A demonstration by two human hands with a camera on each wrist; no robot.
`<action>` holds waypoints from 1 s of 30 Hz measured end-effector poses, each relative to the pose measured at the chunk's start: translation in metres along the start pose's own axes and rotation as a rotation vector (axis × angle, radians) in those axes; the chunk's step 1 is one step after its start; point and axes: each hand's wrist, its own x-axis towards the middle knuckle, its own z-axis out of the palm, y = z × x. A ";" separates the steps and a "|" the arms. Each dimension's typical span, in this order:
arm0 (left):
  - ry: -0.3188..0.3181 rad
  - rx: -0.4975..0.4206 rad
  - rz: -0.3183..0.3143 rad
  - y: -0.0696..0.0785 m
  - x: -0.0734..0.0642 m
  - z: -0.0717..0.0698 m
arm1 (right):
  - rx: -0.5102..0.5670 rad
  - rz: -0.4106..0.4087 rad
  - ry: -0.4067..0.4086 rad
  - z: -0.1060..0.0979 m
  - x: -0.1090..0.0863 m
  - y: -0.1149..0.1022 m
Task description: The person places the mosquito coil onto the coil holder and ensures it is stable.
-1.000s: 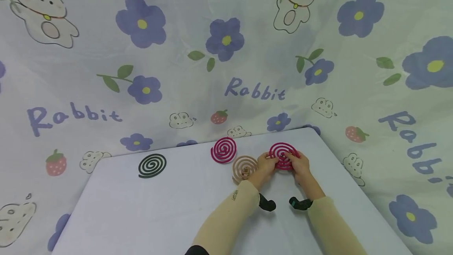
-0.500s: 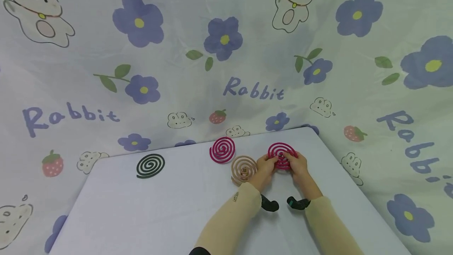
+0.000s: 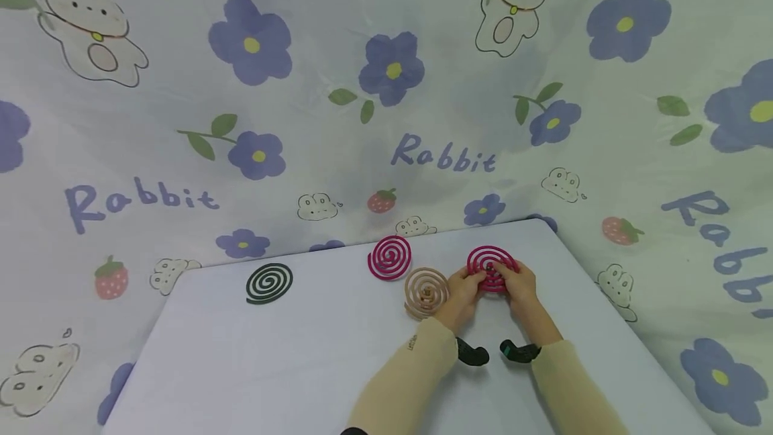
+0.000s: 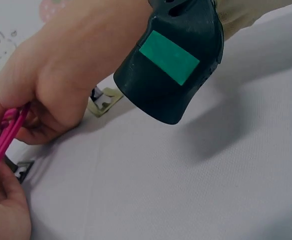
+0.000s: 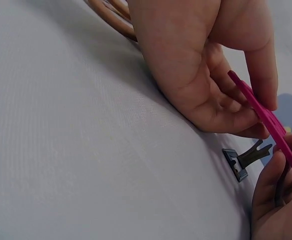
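Both hands hold a magenta mosquito coil (image 3: 490, 252) above the right part of the white table. My left hand (image 3: 464, 293) pinches its left side, the thumb over the front and the fingers behind. On the other side my right hand (image 3: 521, 287) grips it, with the thumb reaching toward the coil's centre. Edge-on, the coil (image 5: 265, 117) slants between the two hands in the right wrist view. A small dark forked metal stand (image 5: 243, 161) shows just past the coil there, near the right hand's fingers. The left forearm sits beside a tan mosquito coil (image 3: 417, 275).
Another magenta coil (image 3: 389, 239) lies near the table's back edge, and a dark green coil (image 3: 269, 283) lies far left. A gold-coloured metal stand (image 3: 427, 295) is at the tan coil's middle. Behind the white table (image 3: 272, 368) hangs a rabbit-and-flower patterned cloth (image 3: 314, 146).
The head view has swung a little, so everything appears shifted slightly right. Both hands keep holding the magenta coil in about the same place, with only small finger movements.
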 end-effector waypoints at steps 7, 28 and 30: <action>0.024 -0.002 0.007 -0.009 -0.001 0.012 | 0.031 0.006 0.002 -0.012 0.000 -0.004; 0.157 0.110 0.067 -0.010 0.007 0.010 | -0.026 0.009 0.005 -0.002 0.000 0.000; 0.149 0.101 0.060 -0.010 0.007 0.010 | -0.015 0.013 0.010 -0.001 -0.001 0.000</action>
